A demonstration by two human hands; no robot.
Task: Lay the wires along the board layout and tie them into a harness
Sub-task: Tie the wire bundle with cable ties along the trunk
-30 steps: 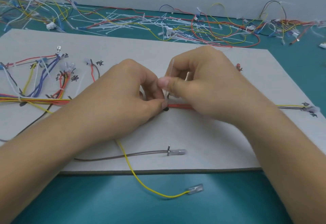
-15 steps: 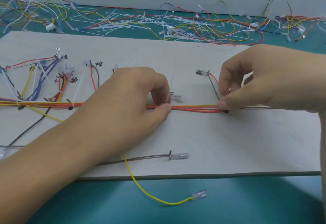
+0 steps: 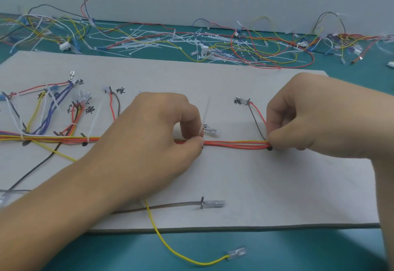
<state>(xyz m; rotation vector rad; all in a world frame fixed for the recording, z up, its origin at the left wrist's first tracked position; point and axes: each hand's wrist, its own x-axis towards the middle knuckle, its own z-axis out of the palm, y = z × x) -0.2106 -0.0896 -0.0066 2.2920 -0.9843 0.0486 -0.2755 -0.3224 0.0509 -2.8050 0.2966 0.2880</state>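
Observation:
A grey layout board lies on the teal table. Across it runs a bundle of red, orange and yellow wires. My left hand pinches the bundle at mid-board, beside a white cable tie that sticks up from the bundle. My right hand pinches the bundle further right, at a black peg, where a red and a brown wire branch up to a connector. Tied branches of blue, yellow and red wires fan out at the board's left.
A loose yellow wire with a clear terminal hangs over the board's front edge. A brown wire with terminal lies near the front. Behind the board, spare white cable ties and tangled wires cover the table up to the wall.
My right hand left the tie beside my left hand and slid right along the bundle to the black peg. My left hand stayed pinching at mid-board.

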